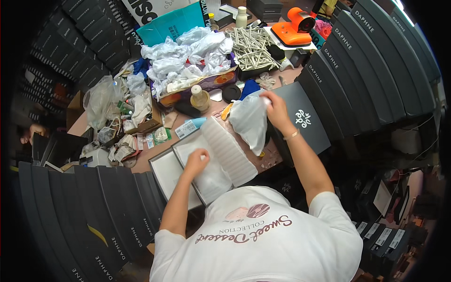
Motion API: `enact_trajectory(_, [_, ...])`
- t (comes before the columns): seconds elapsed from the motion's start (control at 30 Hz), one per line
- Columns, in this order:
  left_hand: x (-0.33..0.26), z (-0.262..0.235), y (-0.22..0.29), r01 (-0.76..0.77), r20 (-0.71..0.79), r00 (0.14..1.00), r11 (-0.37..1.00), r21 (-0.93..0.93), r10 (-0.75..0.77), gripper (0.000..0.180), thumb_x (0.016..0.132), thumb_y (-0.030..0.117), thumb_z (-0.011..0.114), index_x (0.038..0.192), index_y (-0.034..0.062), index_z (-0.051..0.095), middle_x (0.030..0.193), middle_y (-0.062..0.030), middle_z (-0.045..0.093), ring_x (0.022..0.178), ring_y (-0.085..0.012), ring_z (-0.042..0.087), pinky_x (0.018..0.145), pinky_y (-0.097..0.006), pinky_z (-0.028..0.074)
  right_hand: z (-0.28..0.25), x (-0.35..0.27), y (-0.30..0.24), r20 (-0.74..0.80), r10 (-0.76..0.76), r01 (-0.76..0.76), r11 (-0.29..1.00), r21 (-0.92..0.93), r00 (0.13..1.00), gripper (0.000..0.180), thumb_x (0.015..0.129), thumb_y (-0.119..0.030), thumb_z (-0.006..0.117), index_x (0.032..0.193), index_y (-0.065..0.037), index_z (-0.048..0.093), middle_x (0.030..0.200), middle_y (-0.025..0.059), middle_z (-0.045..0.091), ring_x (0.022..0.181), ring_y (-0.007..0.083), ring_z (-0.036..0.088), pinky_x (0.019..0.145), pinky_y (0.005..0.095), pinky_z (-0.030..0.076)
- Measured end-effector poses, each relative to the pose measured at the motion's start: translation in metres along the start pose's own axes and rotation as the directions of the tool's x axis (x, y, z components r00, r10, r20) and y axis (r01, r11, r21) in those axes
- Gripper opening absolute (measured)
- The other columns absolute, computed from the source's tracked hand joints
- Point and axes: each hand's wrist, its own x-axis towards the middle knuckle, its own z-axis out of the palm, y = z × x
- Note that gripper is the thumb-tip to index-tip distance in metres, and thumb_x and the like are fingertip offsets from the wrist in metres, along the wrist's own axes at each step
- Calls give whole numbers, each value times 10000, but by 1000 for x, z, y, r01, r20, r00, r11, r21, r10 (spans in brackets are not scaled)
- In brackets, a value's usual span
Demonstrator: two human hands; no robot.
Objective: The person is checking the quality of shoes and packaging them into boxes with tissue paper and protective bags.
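Note:
My right hand is closed on the upper edge of a whitish translucent plastic bag, which hangs down in front of the dark box lid on the right. My left hand, its fingers curled, is over an open shoe box lined with white tissue paper. Whether anything is pinched in its fingers I cannot make out. A ribbed strip of white padding lies along the box's right side. Just past the box rests a light blue packet.
Tall stacks of dark shoe boxes rise at right, with more boxes at left. Behind the work spot stand a carton of crumpled white paper, a tray of pale sticks, a liquid-filled bottle and an orange device.

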Motion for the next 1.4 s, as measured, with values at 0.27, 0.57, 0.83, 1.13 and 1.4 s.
enact_trajectory(0.27, [-34, -40, 129, 59, 61, 998, 206, -977, 2, 571, 946, 373, 515, 1399, 77, 334, 1361, -57, 427, 1241, -179, 436, 994, -353, 403, 30, -15, -219, 373, -424, 161, 810, 564, 825, 340, 722, 29, 489, 1037, -17, 608, 915, 125, 607, 840, 274, 606, 753, 325, 483])
enact_trajectory(0.57, [-97, -50, 85, -97, -147, 985, 407, -908, -93, 748, 738, 84, 706, 1395, 47, 352, 1266, -73, 524, 1164, -181, 508, 942, -299, 444, 82, -137, -183, 758, -651, -452, 667, 592, 31, 217, 848, -113, 556, 1040, -22, 598, 949, 107, 611, 860, 228, 593, 774, 318, 463])
enact_trajectory(0.83, [-131, -107, 50, 173, -157, 955, 905, -390, -250, 1006, 580, 141, 852, 1421, 80, 303, 1346, -143, 445, 1221, -221, 447, 1004, -336, 382, 62, -157, -84, 940, -21, -746, 602, 285, 342, 832, 853, -206, 628, 1488, -109, 98, 1402, 164, 376, 1188, 244, 494, 925, 335, 464])
enact_trajectory(1.13, [-13, 72, 10, -18, -374, 790, 591, -806, -485, 803, 829, 256, 691, 1432, 16, 217, 1411, -212, 325, 1265, -277, 384, 992, -349, 386, 179, -191, -39, 743, 378, -788, 527, 318, 553, 821, 848, -210, 627, 1467, -20, 122, 1386, 210, 388, 1239, 295, 430, 1018, 343, 356])
enact_trajectory(1.4, [-1, 123, -30, -65, -714, 646, 913, -403, -269, 717, 783, 305, 691, 1302, -85, 385, 1325, -237, 416, 1235, -326, 418, 1027, -370, 339, 58, -170, -59, 992, 83, -782, 622, 26, 99, 354, 898, -155, 552, 1191, 42, 575, 1127, 149, 623, 1056, 214, 579, 924, 285, 436])
